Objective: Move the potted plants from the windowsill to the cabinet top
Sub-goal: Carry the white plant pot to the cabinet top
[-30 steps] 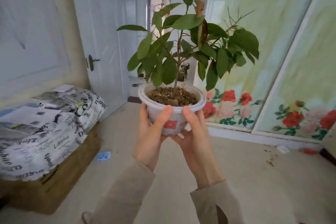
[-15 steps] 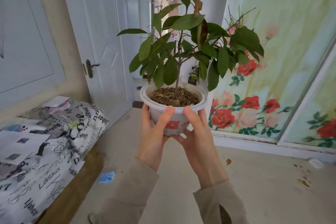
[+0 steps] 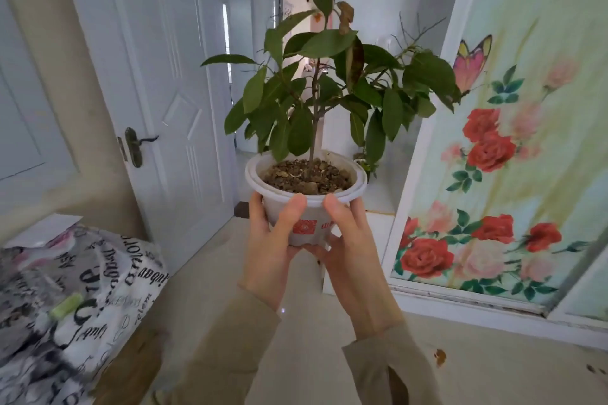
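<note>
A potted plant [image 3: 306, 181] is held out in front of the chest, in the middle of the view, well above the floor [image 3: 296, 322]. The white plastic pot is cupped from both sides. The left hand [image 3: 273, 246] is wrapped around its left wall and the right hand [image 3: 352, 250] around its right wall. Both thumbs are pressed on the near face just under the rim, and the fingers are curled beneath the base. Both hands are closed on the pot, level with each other, neither nearer to it than the other.

The long axis of the plant runs straight up. A thin stem rises from the gravelly soil, and the leaves spread wider than the pot, reaching furthest to the right.

Straight ahead, beyond the leaves, an open doorway [image 3: 306, 43] leads to a further room. A white door [image 3: 158, 92] with a dark handle stands to the left of the opening. A sliding panel painted with roses [image 3: 500, 154] stands close on the right. A bed with a printed black and white cover [image 3: 75, 299] lies at the near left.

Neither the windowsill nor the cabinet top can be seen. The floor ahead appears open, but the opening looks narrow against the leaf spread, so the right-hand leaves may brush the panel edge if the pot is carried through.
</note>
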